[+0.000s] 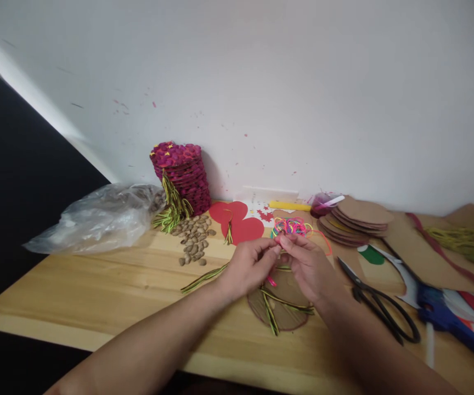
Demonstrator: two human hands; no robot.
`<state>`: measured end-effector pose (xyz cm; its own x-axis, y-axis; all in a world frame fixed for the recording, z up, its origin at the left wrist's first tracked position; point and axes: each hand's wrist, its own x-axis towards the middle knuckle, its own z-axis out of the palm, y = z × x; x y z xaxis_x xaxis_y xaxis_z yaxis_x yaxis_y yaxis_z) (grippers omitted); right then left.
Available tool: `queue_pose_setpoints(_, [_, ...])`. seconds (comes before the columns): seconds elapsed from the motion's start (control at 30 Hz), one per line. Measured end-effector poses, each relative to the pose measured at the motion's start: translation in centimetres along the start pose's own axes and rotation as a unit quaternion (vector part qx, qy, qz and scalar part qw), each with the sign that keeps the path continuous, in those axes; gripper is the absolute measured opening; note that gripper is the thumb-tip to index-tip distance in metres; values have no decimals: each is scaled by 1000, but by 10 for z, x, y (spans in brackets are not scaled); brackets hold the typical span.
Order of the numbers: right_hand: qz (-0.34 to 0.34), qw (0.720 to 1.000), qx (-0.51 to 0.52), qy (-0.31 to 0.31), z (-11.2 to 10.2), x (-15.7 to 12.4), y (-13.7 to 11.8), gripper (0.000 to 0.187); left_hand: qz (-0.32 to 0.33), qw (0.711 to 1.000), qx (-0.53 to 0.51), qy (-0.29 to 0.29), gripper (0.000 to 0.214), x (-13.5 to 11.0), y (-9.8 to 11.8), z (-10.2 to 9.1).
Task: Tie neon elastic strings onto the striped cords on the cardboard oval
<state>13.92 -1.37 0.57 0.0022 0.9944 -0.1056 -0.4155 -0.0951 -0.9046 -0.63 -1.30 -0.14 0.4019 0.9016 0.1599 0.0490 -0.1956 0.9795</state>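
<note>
My left hand (250,264) and my right hand (306,262) meet over the wooden table (97,285), fingers pinched together on a small pink rubber band (277,241) between them. A pink loop end (271,281) hangs below the hands. Under them lies a brown cardboard disc (283,315) with green-yellow strands (270,314) across it. A heap of neon rubber bands (291,226) sits just beyond my fingertips.
Black scissors (379,307) and a blue glue gun (446,315) lie at right. A stack of cardboard discs (354,219), red paper hearts (237,220), seeds (193,237), a magenta woven stack (181,173) and a clear plastic bag (97,216) stand along the wall.
</note>
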Motion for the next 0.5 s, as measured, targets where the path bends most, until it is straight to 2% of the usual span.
queue_pose_setpoints(0.1, [-2, 1000, -4, 1, 1, 0, 1, 24, 37, 998, 45, 0, 33, -1, 2, 0])
queue_pose_setpoints(0.23, [-19, 1000, -14, 5, 1, -1, 3, 25, 48, 996, 74, -2, 34, -2, 3, 0])
queue_pose_setpoints(0.5, [-23, 999, -4, -27, 0, -1, 1, 26, 62, 990, 127, -24, 27, -3, 7, -3])
